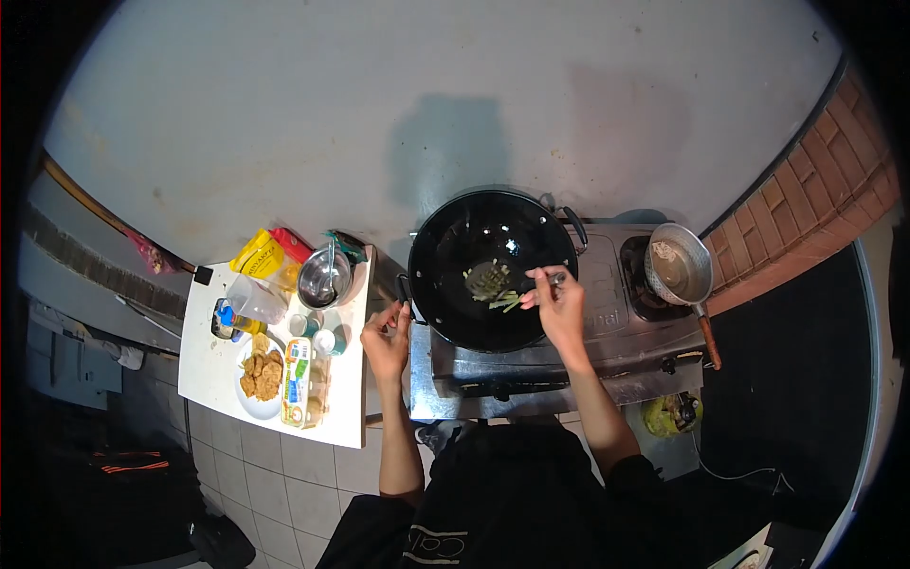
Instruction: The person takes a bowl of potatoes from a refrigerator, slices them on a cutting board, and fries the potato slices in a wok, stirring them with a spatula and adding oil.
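A large black wok (pixel 455 313) sits on the left side of the stove. In its bottom lie chopped pale green pieces (pixel 489 278) and several longer green strips (pixel 506 301). My left hand (pixel 385 343) is at the wok's left handle (pixel 405 287), its fingertips closed on it. Over the wok's right front rim, my right hand (pixel 557 308) is closed around the grey metal handle of a cooking utensil (pixel 556 278). The utensil's head, among the green pieces, is hard to make out.
A saucepan (pixel 679 266) with a wooden handle stands on the right burner of the metal stove (pixel 607 327). The white table (pixel 209 365) at left holds a plate of fried food (pixel 262 372), an egg carton (pixel 297 379), a metal bowl (pixel 325 277) and a yellow packet (pixel 256 254).
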The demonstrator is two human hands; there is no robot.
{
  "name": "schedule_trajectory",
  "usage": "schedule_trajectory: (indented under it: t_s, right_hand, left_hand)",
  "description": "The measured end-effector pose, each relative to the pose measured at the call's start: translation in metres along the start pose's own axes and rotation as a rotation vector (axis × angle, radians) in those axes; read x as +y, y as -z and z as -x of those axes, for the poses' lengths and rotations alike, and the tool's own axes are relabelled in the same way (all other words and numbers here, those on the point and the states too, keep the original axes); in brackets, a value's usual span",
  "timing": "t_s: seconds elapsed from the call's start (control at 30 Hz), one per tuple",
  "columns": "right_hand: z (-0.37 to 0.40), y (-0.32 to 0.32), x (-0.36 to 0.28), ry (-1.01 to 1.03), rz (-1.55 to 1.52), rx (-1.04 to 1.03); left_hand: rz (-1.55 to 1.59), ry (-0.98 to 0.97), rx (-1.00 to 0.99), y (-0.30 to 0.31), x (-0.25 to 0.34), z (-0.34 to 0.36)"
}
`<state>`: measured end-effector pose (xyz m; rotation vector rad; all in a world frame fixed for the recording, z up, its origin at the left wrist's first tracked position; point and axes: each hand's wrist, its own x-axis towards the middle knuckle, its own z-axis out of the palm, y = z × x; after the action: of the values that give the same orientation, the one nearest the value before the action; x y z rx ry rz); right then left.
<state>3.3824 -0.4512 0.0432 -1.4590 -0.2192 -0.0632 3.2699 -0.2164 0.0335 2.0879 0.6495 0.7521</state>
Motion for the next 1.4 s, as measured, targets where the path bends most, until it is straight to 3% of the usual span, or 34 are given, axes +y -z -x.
schedule_trajectory:
  t_s: [0.13,0.4,0.57,0.87,1.2,1.4]
  right_hand:
    - [0.007,0.000,-0.006,-0.004,-0.053,-0.014]
    - [-0.004,0.043,-0.046,0.228,0.284,-0.117]
    - [-0.004,0.042,-0.048,0.198,0.305,-0.210]
    - [-0.004,0.024,-0.045,0.365,0.441,-0.352]
    - [-0.009,0.031,-0.056,0.421,0.574,-0.325]
    - [-0.015,0.045,-0.072,0.478,0.548,-0.175]
  left_hand:
    - [0.111,-0.018,0.017,-0.004,-0.010,-0.001]
    - [0.086,0.011,-0.014,-0.003,-0.010,0.001]
    - [0.113,0.005,0.008,-0.004,-0.010,0.001]
    - [0.056,0.007,-0.003,-0.001,-0.005,0.001]
    - [0.086,-0.007,0.004,-0.003,-0.010,0.001]
    - [0.098,0.012,-0.007,-0.004,-0.012,0.002]
